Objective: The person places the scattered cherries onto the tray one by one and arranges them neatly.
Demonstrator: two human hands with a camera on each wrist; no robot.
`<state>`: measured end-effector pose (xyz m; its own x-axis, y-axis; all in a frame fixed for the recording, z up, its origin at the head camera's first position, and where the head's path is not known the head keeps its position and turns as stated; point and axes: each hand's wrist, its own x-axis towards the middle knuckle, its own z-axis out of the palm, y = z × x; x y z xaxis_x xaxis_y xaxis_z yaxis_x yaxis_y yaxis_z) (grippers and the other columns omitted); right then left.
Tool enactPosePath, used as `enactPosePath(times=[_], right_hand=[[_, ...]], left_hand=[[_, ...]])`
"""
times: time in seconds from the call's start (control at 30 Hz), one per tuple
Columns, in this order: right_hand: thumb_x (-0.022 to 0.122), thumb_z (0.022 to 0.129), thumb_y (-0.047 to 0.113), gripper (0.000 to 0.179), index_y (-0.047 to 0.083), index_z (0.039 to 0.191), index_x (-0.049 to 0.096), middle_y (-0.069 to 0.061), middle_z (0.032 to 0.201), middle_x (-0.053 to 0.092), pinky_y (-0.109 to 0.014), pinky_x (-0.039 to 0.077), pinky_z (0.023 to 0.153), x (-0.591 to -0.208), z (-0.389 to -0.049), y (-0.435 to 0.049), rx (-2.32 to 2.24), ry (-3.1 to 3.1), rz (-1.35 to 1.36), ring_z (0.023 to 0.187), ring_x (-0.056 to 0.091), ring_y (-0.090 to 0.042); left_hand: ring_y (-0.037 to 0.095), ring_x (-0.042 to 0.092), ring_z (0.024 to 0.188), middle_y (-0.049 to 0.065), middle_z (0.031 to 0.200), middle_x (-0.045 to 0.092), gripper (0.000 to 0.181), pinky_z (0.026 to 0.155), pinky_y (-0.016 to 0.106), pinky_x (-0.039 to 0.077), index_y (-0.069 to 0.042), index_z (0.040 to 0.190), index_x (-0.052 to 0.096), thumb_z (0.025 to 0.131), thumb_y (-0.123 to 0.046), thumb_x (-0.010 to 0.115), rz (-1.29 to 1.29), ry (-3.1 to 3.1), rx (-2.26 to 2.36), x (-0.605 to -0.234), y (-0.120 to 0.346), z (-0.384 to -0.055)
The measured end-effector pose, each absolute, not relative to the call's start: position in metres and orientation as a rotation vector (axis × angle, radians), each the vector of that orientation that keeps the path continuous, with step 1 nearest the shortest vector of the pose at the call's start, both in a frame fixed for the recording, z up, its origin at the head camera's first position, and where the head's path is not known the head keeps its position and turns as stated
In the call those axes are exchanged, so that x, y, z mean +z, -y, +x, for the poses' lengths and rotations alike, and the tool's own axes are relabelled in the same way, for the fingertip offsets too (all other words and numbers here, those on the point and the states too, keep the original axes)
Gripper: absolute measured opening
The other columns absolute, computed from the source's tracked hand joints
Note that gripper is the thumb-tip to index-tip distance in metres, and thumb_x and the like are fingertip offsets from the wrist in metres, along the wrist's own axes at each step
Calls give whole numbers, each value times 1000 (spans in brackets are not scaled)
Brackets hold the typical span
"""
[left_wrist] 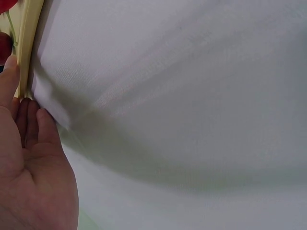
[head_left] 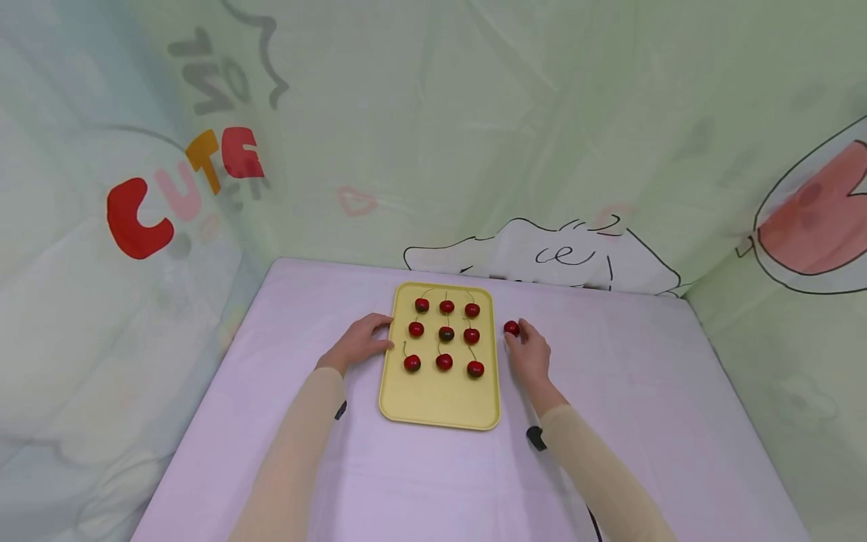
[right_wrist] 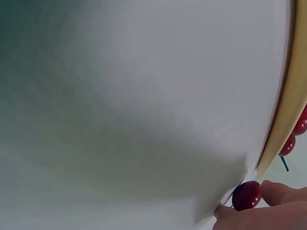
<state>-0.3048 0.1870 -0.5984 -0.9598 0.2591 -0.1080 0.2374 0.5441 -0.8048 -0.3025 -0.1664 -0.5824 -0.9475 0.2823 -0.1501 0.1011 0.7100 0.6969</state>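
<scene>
A yellow tray (head_left: pixel 440 410) lies on the table with several dark red cherries (head_left: pixel 444 362) in three rows of three, their thin stems mostly pointing away from me. At its left edge my left hand (head_left: pixel 359 342) holds the rim; in the left wrist view the thumb (left_wrist: pixel 9 79) lies over the rim and the other fingers are at its outer side. Just right of the tray, my right hand (head_left: pixel 530 355) pinches another cherry (right_wrist: pixel 247 195) between thumb and fingertips, close to the tray's rim. Part of this cherry is hidden by the fingers in the head view.
A pale lilac cloth (head_left: pixel 420 482) covers the table. Behind it and at both sides hang printed curtains (head_left: pixel 379 150) with letters and drawings. A black wrist device (head_left: pixel 536 438) sits under the right forearm, with a dark cable (head_left: pixel 594 525) below it.
</scene>
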Motion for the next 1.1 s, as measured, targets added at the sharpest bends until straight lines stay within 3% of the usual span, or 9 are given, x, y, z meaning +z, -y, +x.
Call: enactPosePath(times=[0.27,0.67,0.87,1.1], right_hand=[[57,97,15,48,0,141,49,-21,139,53,-43,41,109,-600,-309,-187,1326,2706,-348,130,49,-34],[54,98,11,45,-3,141,48,-24,137,53,-46,41,109,-592,-304,-181,1280,2720,-338,129,48,-36],[56,100,17,45,4,143,49,-18,140,53,-44,44,107,-591,-305,-179,1308,2709,-351,128,50,-33],[59,99,15,44,4,140,52,-15,142,51,-38,47,104,-565,-286,-151,1346,2721,-77,130,50,-29]], left_hand=[[26,39,138,9,145,48,56,117,39,29,-8,142,49,92,-24,70,300,-2675,1109,-583,166,-300],[26,39,138,10,144,49,56,117,38,29,-7,142,49,92,-23,70,350,-2684,1102,-583,166,-299],[26,39,138,9,145,48,57,117,39,29,-7,142,48,92,-25,69,342,-2680,1091,-583,166,-298],[26,37,139,10,146,47,59,118,40,28,-8,144,47,92,-26,69,340,-2681,1070,-581,166,-298]])
